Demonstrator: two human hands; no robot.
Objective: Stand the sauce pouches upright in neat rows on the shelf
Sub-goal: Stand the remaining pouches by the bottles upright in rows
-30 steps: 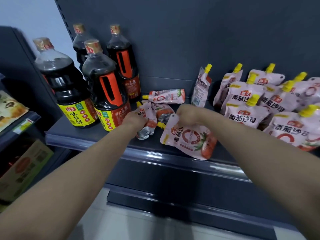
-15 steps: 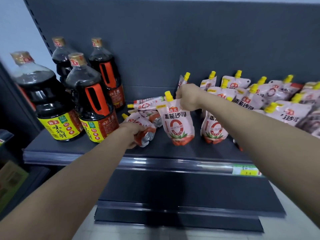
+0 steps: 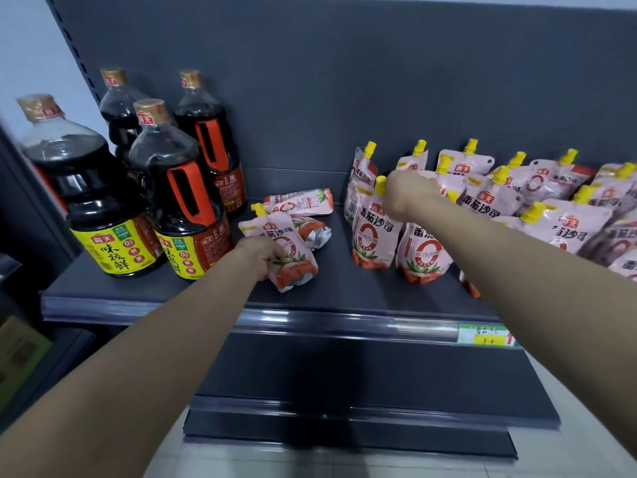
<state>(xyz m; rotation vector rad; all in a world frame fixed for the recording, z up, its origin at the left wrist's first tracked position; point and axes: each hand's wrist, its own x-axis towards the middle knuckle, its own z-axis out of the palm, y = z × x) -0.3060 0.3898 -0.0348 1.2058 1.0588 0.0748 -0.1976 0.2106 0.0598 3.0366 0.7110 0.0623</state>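
From the head view, the dark shelf (image 3: 344, 288) carried four large soy sauce bottles (image 3: 175, 188) at its left end and a crowd of pink sauce pouches (image 3: 551, 205) with yellow caps toward the right, most of them upright or leaning against each other in loose rows that ran back to the rear panel. The left hand (image 3: 263, 251) was closed around the lower part of a tilted pouch (image 3: 287, 250) near the shelf's front, its cap pointing up and to the left and its bottom end lifted toward the front edge. Just behind that one lay two more pouches on their sides: a crumpled pouch (image 3: 312, 231) touching it, and a flat pouch (image 3: 303, 202) further back with its cap end toward the bottles. The right hand (image 3: 405, 193) reached over the left end of the standing group, resting against the top of the front pouch (image 3: 374, 232), which stood upright beside a second upright pouch (image 3: 422, 253); the fingers were hidden behind the back of the hand, so I could not tell how tightly they gripped it or whether they merely touched. A green and yellow price tag (image 3: 486, 334) sat in the shelf's front rail at the right.
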